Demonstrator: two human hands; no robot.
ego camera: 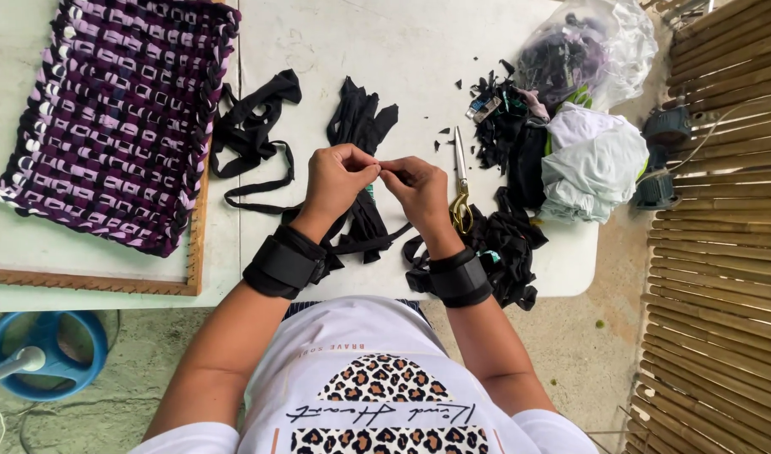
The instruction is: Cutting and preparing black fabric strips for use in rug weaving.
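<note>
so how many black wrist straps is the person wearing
2. One wide black fabric wrist strap wraps the wrist of the left hand; the other black strap wraps the wrist of the right hand. Both show fully, with none hidden.

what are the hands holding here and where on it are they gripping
Both the left hand and right hand pinch a black fabric strip at its upper end between fingertips; the rest hangs down to the table.
</note>
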